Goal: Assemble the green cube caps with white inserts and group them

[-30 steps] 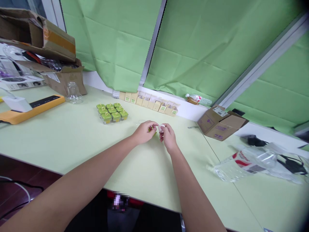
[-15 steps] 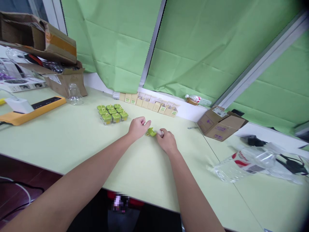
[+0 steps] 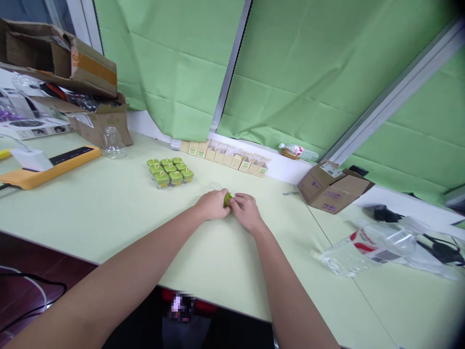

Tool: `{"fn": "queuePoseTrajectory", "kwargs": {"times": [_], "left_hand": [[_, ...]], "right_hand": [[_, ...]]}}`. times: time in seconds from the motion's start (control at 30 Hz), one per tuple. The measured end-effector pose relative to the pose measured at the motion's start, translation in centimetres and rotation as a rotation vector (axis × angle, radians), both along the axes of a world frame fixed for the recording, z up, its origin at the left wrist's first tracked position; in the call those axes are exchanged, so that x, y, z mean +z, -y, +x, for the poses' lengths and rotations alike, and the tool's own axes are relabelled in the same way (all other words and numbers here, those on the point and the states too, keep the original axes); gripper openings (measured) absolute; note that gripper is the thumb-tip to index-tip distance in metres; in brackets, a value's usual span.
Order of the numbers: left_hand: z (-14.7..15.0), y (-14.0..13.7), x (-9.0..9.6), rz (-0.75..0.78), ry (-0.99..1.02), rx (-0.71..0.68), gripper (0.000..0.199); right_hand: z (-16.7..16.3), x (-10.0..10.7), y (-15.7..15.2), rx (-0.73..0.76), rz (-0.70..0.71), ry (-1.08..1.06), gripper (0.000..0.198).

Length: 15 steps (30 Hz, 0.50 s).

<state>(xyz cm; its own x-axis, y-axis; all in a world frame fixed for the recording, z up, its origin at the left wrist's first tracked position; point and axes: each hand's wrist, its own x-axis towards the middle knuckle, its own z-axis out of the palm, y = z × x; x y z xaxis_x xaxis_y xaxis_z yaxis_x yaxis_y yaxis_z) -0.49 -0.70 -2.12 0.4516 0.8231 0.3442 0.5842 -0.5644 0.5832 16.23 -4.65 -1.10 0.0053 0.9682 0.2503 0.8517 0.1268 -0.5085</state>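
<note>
A small green lid (image 3: pixel 227 198) sits between my hands over the middle of the table. My left hand (image 3: pixel 212 204) is closed on its left side, with the fingers partly hidden. From the right, the fingertips of my right hand (image 3: pixel 246 209) pinch the same lid. Just behind my left hand lies a small clear plastic piece (image 3: pixel 213 186), partly covered by the hand. To the left stands a block of small clear containers with green lids (image 3: pixel 169 170), packed in rows, each lid with a yellowish loop on top.
Small beige cartons (image 3: pixel 228 159) line the wall. An orange power strip (image 3: pixel 54 167), clear jar (image 3: pixel 114 143) and cardboard boxes (image 3: pixel 94 68) stand left. An open carton (image 3: pixel 332 186), a large water bottle (image 3: pixel 366 245) and black cables (image 3: pixel 441 248) are right. A small bottle (image 3: pixel 298 151) lies on the ledge.
My left hand has come down onto the green lid. My right hand no longer shows the whitish piece it held and now pinches the lid. A clear piece now shows behind my left hand.
</note>
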Motion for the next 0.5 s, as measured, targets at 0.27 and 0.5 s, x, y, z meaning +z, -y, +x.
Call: {"fn": "queuePoseTrajectory", "kwargs": {"times": [0.27,0.5], "left_hand": [[-0.1,0.8,1.6,0.020,0.025,-0.059,0.027],[0.1,1.7,2.6,0.123,0.041,-0.133,0.038]], "right_hand": [[0.4,-0.2,-0.7,0.043,0.138,-0.169,0.028],[0.3,0.4,-0.6,-0.063,0.104,-0.614,0.013]]}}
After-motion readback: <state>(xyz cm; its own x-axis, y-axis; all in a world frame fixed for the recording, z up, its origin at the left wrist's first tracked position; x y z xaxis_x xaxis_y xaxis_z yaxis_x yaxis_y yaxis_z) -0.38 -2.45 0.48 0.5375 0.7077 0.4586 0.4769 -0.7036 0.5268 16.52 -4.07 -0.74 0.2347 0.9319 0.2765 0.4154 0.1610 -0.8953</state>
